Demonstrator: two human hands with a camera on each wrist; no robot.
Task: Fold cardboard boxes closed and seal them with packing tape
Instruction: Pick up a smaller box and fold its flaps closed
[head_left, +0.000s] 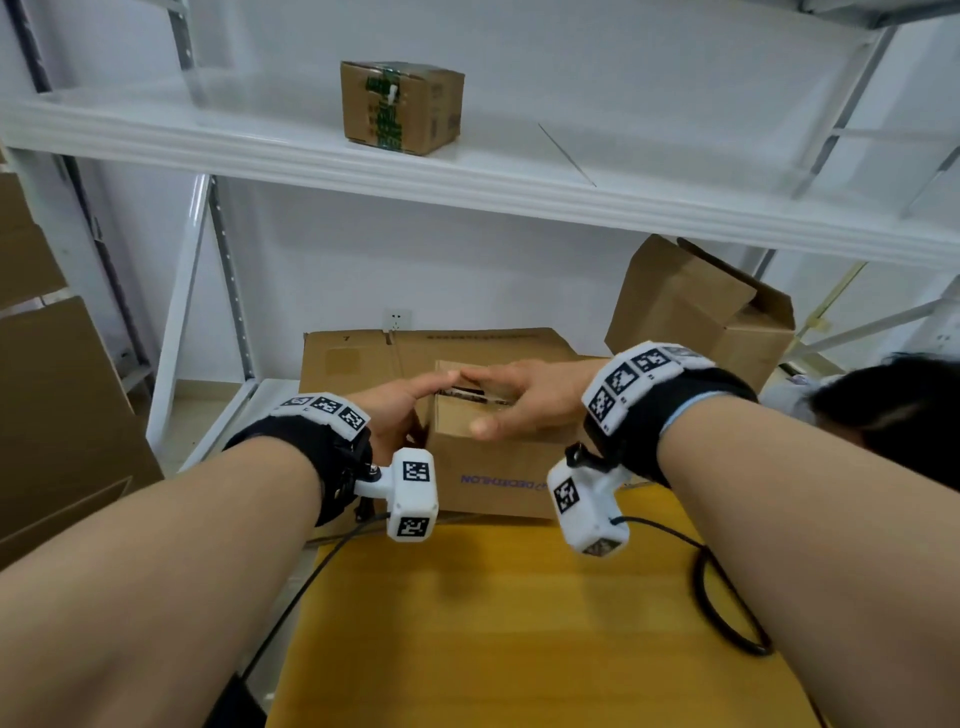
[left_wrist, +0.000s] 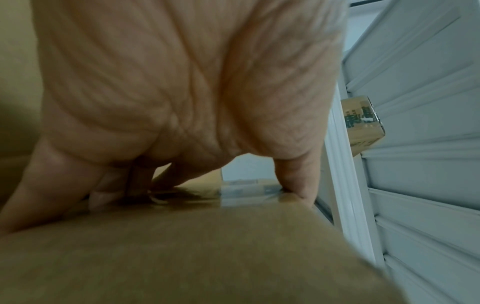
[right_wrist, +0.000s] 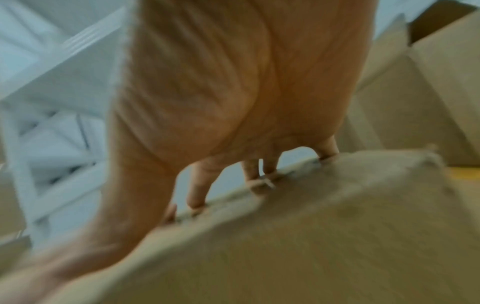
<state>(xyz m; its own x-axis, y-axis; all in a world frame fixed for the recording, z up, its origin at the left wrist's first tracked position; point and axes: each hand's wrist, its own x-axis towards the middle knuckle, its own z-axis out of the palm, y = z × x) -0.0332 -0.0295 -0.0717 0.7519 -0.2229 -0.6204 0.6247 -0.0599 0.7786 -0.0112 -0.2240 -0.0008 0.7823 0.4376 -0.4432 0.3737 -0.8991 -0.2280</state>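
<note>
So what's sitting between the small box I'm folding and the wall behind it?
In the head view, a large flattened cardboard sheet stands on edge between the small box and the wall, right behind the box. Both wrist views are too blurred to confirm it.

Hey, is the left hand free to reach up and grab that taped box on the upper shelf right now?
Probably not right away. The left hand is pressing down on the top of the small box alongside the right hand. The path to the taped box on the shelf looks unobstructed, but letting go may free the flaps.
</note>
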